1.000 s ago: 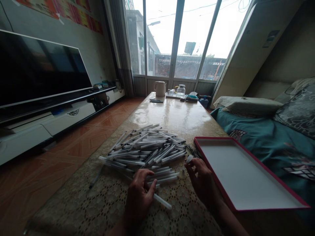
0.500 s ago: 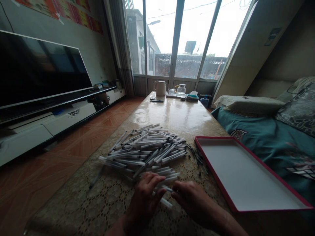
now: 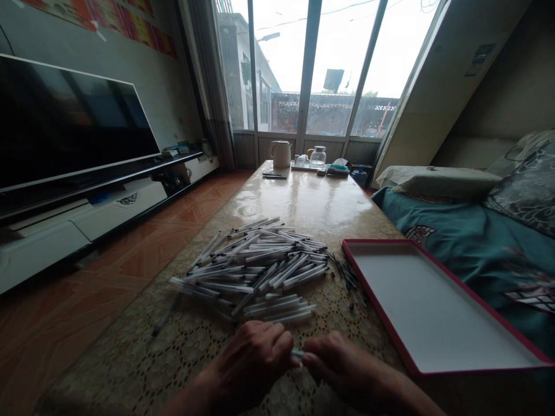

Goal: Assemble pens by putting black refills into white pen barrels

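Observation:
My left hand is closed in a fist around a pen. My right hand pinches the same pen from the other side, so only a short pale stretch shows between the two hands. The rest is hidden by fingers. Just beyond the hands lies a small row of clear pen barrels. Behind that row spreads a large heap of pens, whitish and translucent with dark ends, pointing in many directions. Thin dark sticks, perhaps refills, lie right of the heap.
A shallow white tray with a red rim stands on the right of the patterned table. One dark-tipped pen lies apart on the left. A jug, a glass pot and a tissue pack stand at the far end.
My left hand has come down and its spread fingers have closed around the pen. The right hand has stayed close by, a little lower. The view has shifted slightly.

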The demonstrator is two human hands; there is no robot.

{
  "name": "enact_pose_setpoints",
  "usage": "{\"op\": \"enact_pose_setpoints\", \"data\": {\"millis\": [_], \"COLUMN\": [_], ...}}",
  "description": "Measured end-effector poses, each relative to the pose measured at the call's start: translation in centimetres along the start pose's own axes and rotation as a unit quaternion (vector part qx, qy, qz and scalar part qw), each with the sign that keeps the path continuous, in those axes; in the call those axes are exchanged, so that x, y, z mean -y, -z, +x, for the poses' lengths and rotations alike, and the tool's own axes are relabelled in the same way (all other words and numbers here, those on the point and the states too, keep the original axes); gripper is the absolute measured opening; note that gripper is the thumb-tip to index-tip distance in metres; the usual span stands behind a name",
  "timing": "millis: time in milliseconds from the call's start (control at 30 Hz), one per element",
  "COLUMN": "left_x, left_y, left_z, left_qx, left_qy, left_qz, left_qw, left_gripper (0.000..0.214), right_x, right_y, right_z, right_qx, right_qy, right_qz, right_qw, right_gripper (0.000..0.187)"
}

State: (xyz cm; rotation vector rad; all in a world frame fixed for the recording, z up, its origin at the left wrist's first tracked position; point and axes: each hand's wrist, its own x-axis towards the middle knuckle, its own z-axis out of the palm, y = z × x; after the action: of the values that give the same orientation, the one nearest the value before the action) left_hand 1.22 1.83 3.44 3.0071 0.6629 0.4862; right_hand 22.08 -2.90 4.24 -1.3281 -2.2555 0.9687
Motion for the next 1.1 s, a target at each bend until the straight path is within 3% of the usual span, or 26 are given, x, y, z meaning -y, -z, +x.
{"op": "enact_pose_setpoints", "data": {"millis": [100,200,333,433,500,600,733,933,1033,1100], "left_x": [-0.5,-1.2,-0.7,1.1,2.0,2.4,2.1,3.1,3.2,2.7], "left_y": [-0.2,-0.2,0.8,2.0,2.4,1.9,0.1,-1.2,-1.0,-0.8], "left_z": [-0.1,-0.2,-0.9,-1.7,-1.9,-1.2,1.2,3.9,3.7,3.1], "left_qx": [0.03,0.053,0.068,0.049,0.047,0.023,-0.017,-0.102,-0.169,-0.193], "left_qy": [0.03,0.064,0.135,0.238,0.261,0.259,0.249,0.213,0.239,0.288], "left_qz": [-0.02,-0.054,-0.15,-0.221,-0.235,-0.226,-0.193,-0.209,-0.262,-0.337], "left_qw": [0.999,0.995,0.977,0.945,0.935,0.939,0.949,0.949,0.92,0.875], "left_gripper": [0.015,0.02,0.034,0.044,0.04,0.026,0.013,0.032,0.032,0.023], "right_x": [-0.4,-0.7,-1.7,-3.0,-3.6,-3.5,-3.4,-4.6,-4.5,-4.0], "right_y": [-1.2,-1.8,-0.4,1.4,1.9,1.3,0.0,-0.1,-0.3,-0.5], "right_z": [-0.1,-0.2,-1.5,-3.1,-3.8,-3.8,-2.6,-2.1,-2.2,-1.9], "right_qx": [-0.035,-0.055,-0.111,-0.2,-0.244,-0.249,-0.255,-0.269,-0.26,-0.251], "right_qy": [0.012,0.065,0.135,0.098,0.077,0.036,-0.053,-0.085,-0.083,-0.085], "right_qz": [-0.167,-0.31,-0.37,-0.351,-0.294,-0.222,-0.173,-0.093,-0.08,-0.087], "right_qw": [0.985,0.947,0.912,0.91,0.921,0.942,0.95,0.955,0.959,0.96], "right_gripper": [0.027,0.022,0.022,0.026,0.028,0.027,0.025,0.03,0.03,0.031]}}
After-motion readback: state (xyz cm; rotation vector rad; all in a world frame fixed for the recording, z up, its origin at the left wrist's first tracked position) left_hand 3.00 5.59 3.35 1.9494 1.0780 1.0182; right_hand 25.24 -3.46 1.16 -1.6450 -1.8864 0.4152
